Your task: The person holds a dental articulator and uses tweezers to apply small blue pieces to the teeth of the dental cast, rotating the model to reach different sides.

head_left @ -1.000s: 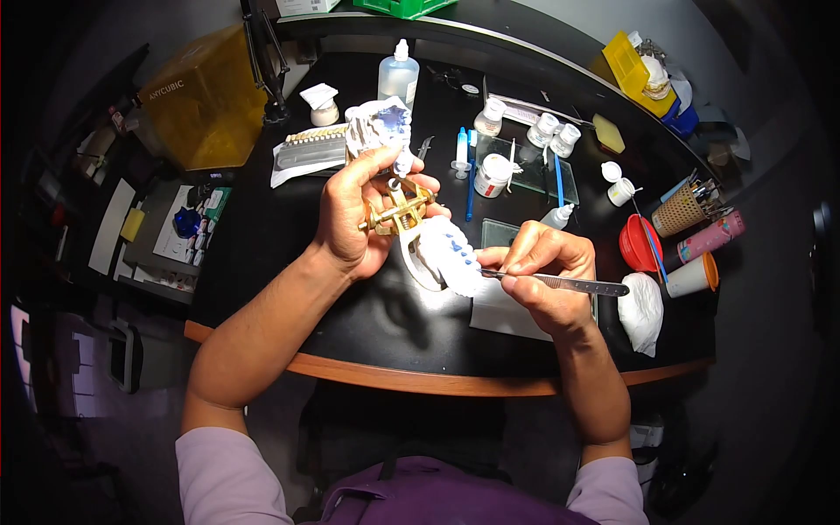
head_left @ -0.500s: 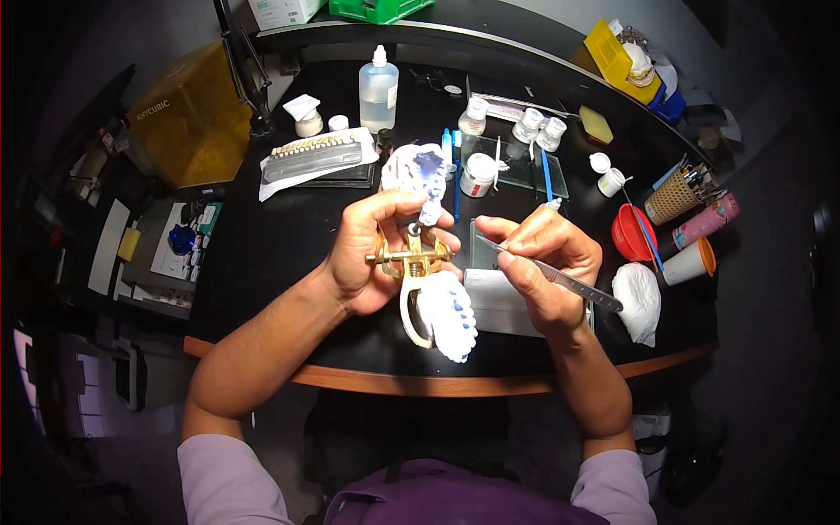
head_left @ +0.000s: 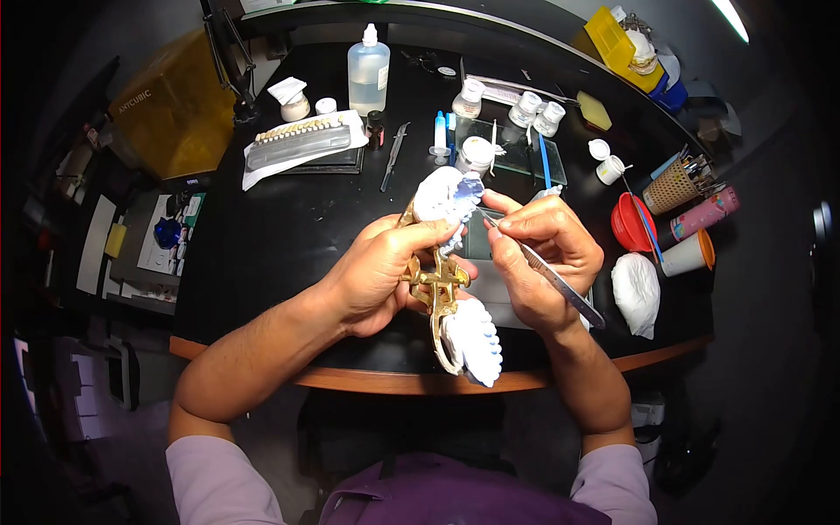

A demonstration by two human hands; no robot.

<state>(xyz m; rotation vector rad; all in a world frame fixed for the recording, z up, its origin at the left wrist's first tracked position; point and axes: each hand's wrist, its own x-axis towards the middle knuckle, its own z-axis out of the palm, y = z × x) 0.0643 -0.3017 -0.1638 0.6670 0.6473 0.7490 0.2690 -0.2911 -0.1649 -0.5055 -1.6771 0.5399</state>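
Note:
My left hand [head_left: 372,271] is wrapped round a brass dental articulator [head_left: 440,284], swung open, its thumb on the upper plaster cast [head_left: 435,194]. That cast has a dark blue patch [head_left: 468,187] on one side. A second white plaster cast [head_left: 477,341], with a row of teeth, hangs from the lower frame near the desk's front edge. In my right hand [head_left: 551,249] is a pair of slim metal tweezers [head_left: 560,284], pinched like a pen. Their tip is close beside the upper cast's teeth; whether it touches them I cannot tell.
Behind the hands are a white jar [head_left: 475,156], a glass slab [head_left: 534,162], a blue syringe [head_left: 439,140] and a scalpel [head_left: 395,157]. A shade guide [head_left: 302,150] and clear bottle [head_left: 368,74] stand back left. At right are a red bowl [head_left: 628,226] and white tissue [head_left: 636,293].
The articulator has moved right and turned, with the lower cast nearer the front edge. The tweezers' tip has come close to the upper cast. The camera view has shifted slightly.

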